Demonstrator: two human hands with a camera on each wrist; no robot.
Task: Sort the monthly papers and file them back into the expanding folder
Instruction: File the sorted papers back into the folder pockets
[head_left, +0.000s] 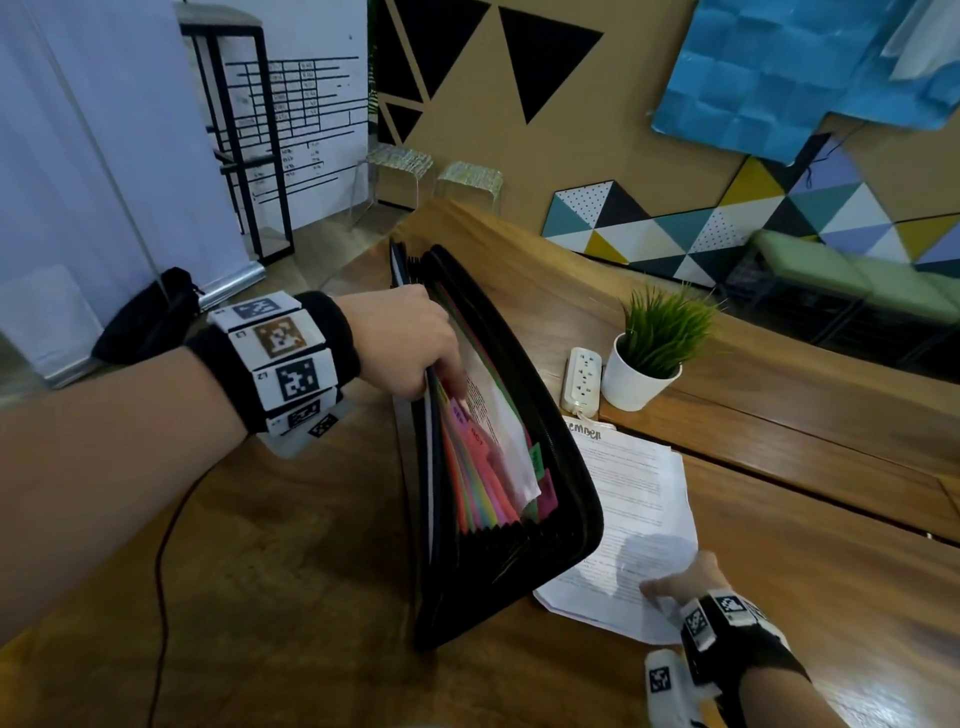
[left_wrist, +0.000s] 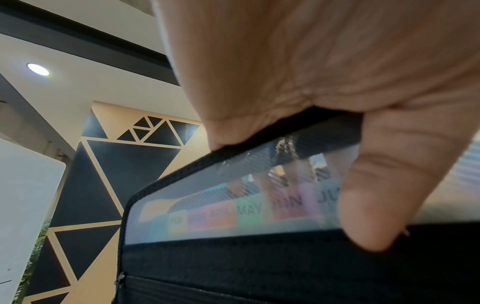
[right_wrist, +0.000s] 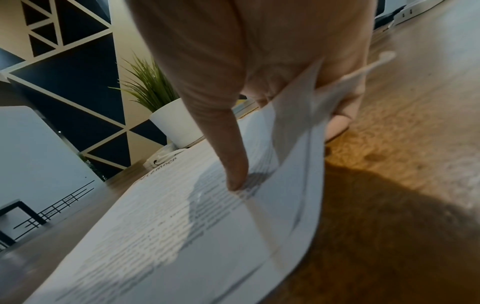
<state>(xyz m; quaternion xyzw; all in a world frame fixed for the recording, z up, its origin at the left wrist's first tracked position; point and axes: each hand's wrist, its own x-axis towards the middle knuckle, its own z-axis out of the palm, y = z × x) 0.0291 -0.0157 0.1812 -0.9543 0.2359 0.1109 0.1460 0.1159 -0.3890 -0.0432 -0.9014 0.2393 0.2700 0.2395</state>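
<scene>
Expanding folder (head_left: 545, 415): black, standing open on its spine on the wooden worktop (head_left: 311, 571), mouth facing up; coloured month tabs (head_left: 475, 441) fan out inside, and a white printed sheet (head_left: 493, 410) sits partly down in one pocket.
Left hand (head_left: 410, 338): grips the near wall of the folder at its top rim, fingers (left_wrist: 298, 179) curled over inside and thumb pressed on the outside.
Tabs through the clear strip: FEB, APR, MAY, JUN readable in the left wrist view; the others are too blurred to read.
Loose papers (head_left: 634, 519): a small stack of printed sheets flat on the worktop, just right of the folder.
Right hand (head_left: 685, 582): at the stack's near corner, thumb on top and fingers (right_wrist: 340, 121) seemingly under, pinching up the raised edge.
Potted plant (head_left: 649, 353): beyond the papers, beside a white power strip (head_left: 583, 382).
</scene>
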